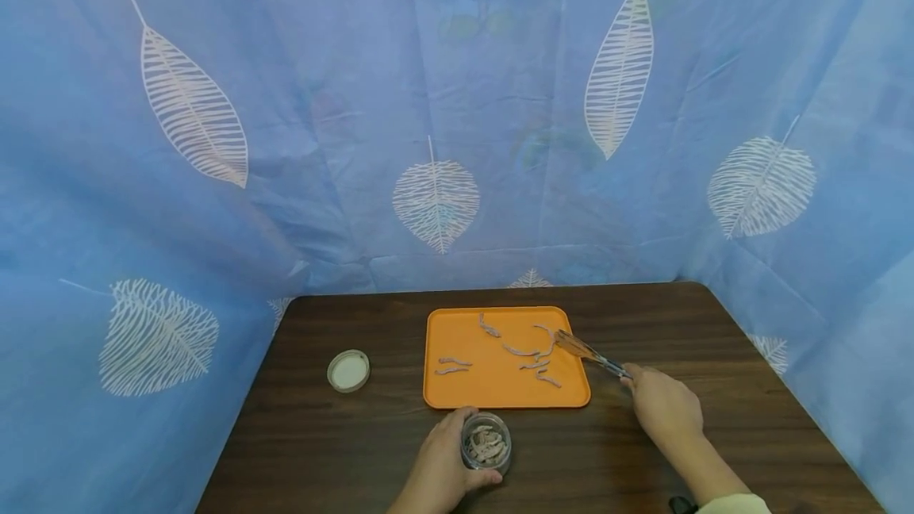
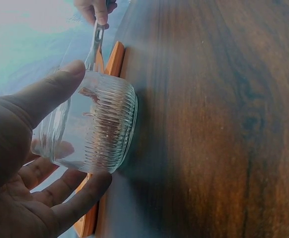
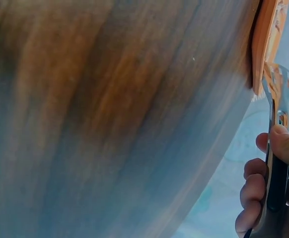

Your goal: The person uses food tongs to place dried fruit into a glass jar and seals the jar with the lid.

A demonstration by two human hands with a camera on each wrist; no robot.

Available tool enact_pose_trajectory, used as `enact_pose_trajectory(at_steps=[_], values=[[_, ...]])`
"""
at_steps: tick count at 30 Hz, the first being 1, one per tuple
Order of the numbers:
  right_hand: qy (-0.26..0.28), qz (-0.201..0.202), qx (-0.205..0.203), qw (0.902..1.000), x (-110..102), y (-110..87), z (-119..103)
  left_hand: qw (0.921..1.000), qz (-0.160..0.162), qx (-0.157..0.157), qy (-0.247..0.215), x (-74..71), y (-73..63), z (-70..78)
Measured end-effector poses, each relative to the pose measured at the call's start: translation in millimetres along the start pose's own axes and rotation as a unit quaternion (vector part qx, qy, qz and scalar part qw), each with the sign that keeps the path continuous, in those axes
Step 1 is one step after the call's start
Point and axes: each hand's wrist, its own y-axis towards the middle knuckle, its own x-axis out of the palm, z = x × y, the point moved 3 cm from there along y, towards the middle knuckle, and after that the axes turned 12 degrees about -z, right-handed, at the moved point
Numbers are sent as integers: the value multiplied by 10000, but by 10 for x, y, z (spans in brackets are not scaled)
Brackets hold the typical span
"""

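My left hand (image 1: 444, 457) holds a ribbed clear glass jar (image 2: 122, 124) at the tray's near side, thumb and fingers around its wall. Several pale, dried root-like pieces (image 1: 487, 444) lie inside the lidless jar. With my right hand (image 1: 666, 403) I grip metal tongs (image 1: 603, 359) by the dark handle, thumb along the top in the right wrist view. The tongs' slotted head (image 3: 279, 82) reaches over the right side of an orange tray (image 1: 457, 397), its tip right at a thin twisted strip (image 1: 548, 343). More such strips (image 1: 453, 362) are scattered on the tray.
A round lid (image 1: 348, 371) with a pale inside lies on the dark wood table (image 1: 300, 435), left of the tray. Blue cloth (image 1: 343, 101) with white leaf prints hangs behind the table and at both sides.
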Motion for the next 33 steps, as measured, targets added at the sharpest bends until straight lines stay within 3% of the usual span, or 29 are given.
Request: enact_pose_trajectory(at_steps=[13,24,33], values=[[252,483,-178,9984,-5,-101,14,9995,168,184,197,-8,-27,42],[259,626,-141,9976,0,-169,1,9992,235,202,239,13,-44,25],[211,1047,-502,9930,-15,-343,-117,9995,197,154,174,-2,-57,44]])
